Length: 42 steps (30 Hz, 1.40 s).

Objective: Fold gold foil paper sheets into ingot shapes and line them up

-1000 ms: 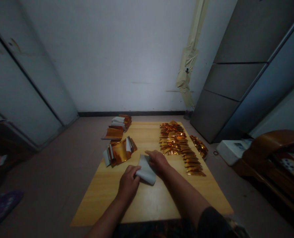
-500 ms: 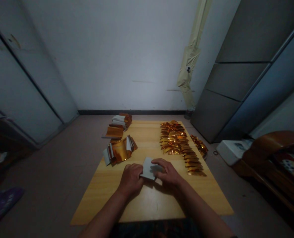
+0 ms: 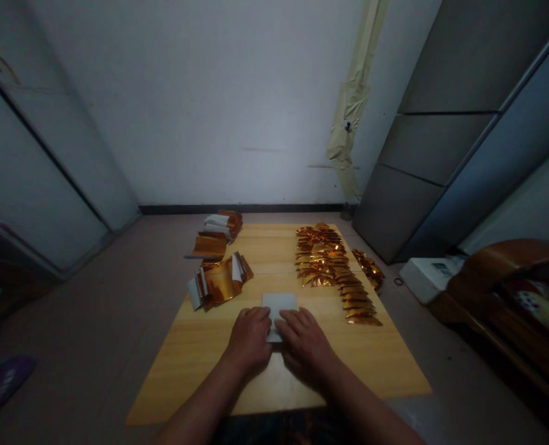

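A small pale sheet of paper lies in front of me, close to the wooden board's surface, its far edge facing the wall. My left hand grips its left side with curled fingers; the thumb is mostly hidden. At the near right part of the sheet, my right hand has its fingers bent over the paper, holding it. The near edge is partly covered by both hands. Beyond my left hand sits a loose stack of gold foil paper with pale backs.
Another stack of foil paper rests at the board's far left corner. Rows of folded gold foil pieces line the right side of the wooden board. More folded foil sits beyond the right edge, near a grey refrigerator.
The sheet has gone from tilted to lying flatter and straighter. My right hand has come down onto its near part, closer to my left hand. The view has shifted slightly.
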{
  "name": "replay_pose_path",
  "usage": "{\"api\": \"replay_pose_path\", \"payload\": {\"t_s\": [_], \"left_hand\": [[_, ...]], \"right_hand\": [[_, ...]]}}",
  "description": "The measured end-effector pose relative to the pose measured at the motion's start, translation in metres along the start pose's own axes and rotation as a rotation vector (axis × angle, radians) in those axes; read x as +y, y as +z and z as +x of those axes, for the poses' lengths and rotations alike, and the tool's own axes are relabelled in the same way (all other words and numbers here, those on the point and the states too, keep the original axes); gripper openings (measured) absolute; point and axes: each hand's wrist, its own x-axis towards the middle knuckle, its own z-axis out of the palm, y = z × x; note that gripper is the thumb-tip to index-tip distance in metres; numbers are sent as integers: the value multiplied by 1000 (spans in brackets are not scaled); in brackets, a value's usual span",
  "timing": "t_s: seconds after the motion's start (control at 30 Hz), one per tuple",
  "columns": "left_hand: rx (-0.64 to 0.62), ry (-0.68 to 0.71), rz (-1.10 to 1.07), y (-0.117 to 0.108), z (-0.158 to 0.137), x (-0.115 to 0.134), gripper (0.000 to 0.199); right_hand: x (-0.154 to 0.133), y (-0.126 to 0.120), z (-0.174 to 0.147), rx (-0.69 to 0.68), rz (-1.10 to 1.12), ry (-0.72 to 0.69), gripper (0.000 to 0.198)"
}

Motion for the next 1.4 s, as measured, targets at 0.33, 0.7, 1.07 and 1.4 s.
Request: {"api": "replay_pose_path", "payload": {"t_s": [0.33,0.7,1.07,1.4], "left_hand": [[87,-89,-356,1,11,-20,21],[277,-288,-339,28,24,-23,11],[361,-176,-362,35,16,-24,46],[438,-116,-220,48,15,-28,35]], "right_hand": [[22,-1,18,117,615,497,26],[37,14,58,272,616,731,19],[38,16,78,-17,247,554,11],[36,18,81,-146,43,616,16]]}}
